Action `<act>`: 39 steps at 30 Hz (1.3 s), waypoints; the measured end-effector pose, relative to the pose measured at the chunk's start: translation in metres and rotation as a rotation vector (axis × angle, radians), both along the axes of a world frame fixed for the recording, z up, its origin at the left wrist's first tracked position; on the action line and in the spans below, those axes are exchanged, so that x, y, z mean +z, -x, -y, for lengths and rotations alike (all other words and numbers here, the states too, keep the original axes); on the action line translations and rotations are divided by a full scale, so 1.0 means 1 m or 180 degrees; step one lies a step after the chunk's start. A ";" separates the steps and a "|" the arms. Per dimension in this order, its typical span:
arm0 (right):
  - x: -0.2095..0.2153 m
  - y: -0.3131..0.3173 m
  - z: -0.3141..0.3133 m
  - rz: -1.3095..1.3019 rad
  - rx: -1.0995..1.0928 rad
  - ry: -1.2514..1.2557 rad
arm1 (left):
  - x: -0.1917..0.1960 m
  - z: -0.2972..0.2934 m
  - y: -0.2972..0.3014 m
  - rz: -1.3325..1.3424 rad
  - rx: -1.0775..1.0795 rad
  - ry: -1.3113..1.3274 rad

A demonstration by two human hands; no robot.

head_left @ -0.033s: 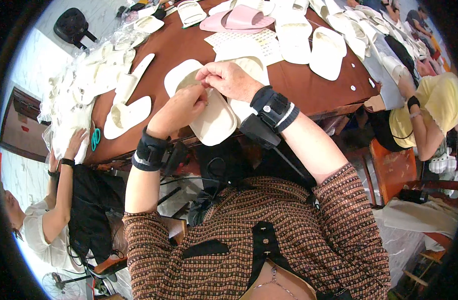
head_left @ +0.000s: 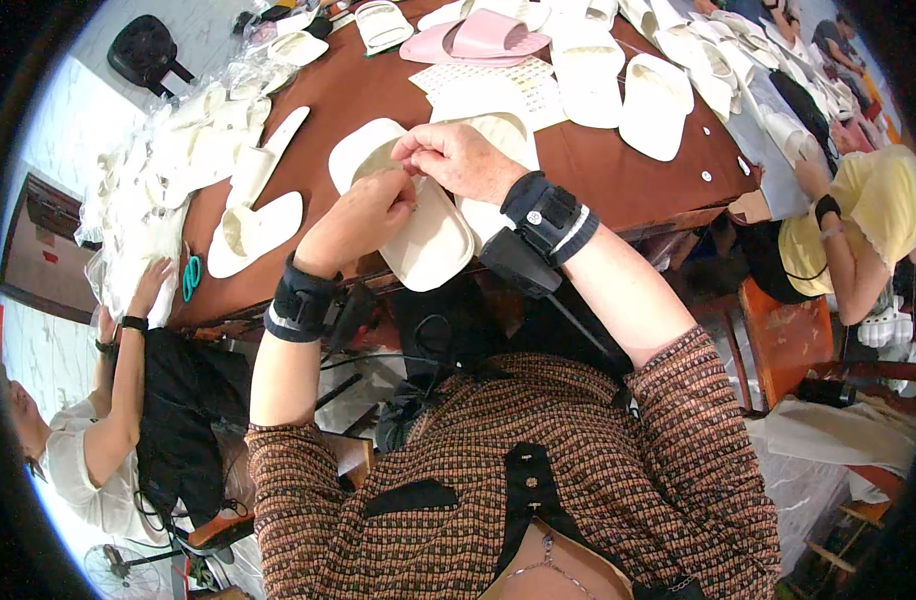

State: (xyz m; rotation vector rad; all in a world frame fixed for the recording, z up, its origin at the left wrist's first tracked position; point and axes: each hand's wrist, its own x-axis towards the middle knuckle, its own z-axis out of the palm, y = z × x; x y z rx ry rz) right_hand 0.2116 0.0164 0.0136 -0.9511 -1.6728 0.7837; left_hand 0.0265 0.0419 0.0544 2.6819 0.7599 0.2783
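A white slide slipper lies at the table's near edge under my two hands, its heel end toward me. My left hand is closed above the strap area, fingers curled and thumb pressed in. Touching or nearly touching it at the fingertips, my right hand is bent over from the right in a pinch. Whatever sits between the fingers is too small or hidden to name. A second white slipper lies partly beneath my right hand. Black bands with boxy devices are strapped round both wrists.
Sheets of small printed labels lie beyond my hands, beside a pink slipper. More white slippers stand on the brown tabletop. Teal-handled scissors rest at the left edge. Co-workers sit left and right.
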 end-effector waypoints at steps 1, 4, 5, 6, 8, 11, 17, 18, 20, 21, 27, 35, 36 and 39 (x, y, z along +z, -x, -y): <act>0.000 -0.001 -0.001 0.0026 -0.0015 -0.0003 | -0.001 0.000 -0.001 0.0003 -0.0003 0.0004; 0.003 -0.002 -0.005 0.0130 -0.0055 -0.0141 | 0.001 -0.003 -0.002 0.0099 0.0063 -0.0076; 0.002 -0.003 -0.006 0.0209 -0.0104 -0.0238 | 0.001 -0.005 -0.004 0.0125 0.0089 0.0044; 0.001 -0.003 -0.007 0.0215 -0.0099 -0.0238 | 0.000 -0.005 -0.004 0.0152 0.0116 0.0163; 0.000 -0.002 -0.007 0.0086 -0.0081 -0.0165 | 0.001 -0.004 -0.004 0.0158 0.0185 0.0186; 0.001 -0.003 -0.005 0.0223 -0.0106 -0.0157 | -0.002 -0.004 -0.002 0.0301 0.0210 0.0168; 0.001 -0.003 -0.007 0.0178 -0.0100 -0.0124 | -0.003 -0.004 -0.003 0.0516 0.0181 0.0121; 0.002 -0.002 -0.007 0.0181 -0.0095 -0.0120 | -0.002 -0.004 -0.002 0.0486 0.0171 0.0133; 0.002 -0.002 -0.008 0.0217 -0.0114 -0.0126 | 0.001 -0.003 -0.004 0.0406 0.0211 0.0106; 0.002 -0.003 -0.008 0.0215 -0.0112 -0.0124 | 0.002 -0.002 -0.006 0.0322 0.0247 0.0075; 0.002 -0.003 -0.007 0.0272 -0.0184 -0.0180 | -0.003 -0.003 -0.012 0.0255 0.0343 -0.0122; 0.001 -0.004 -0.007 0.0315 -0.0205 -0.0199 | -0.001 -0.006 -0.006 0.0447 0.0227 0.0150; 0.001 -0.003 -0.006 0.0314 -0.0201 -0.0194 | 0.000 -0.005 -0.005 0.0324 0.0208 0.0218; 0.001 -0.004 -0.006 0.0267 -0.0172 -0.0224 | 0.002 -0.004 -0.006 0.0281 0.0162 0.0289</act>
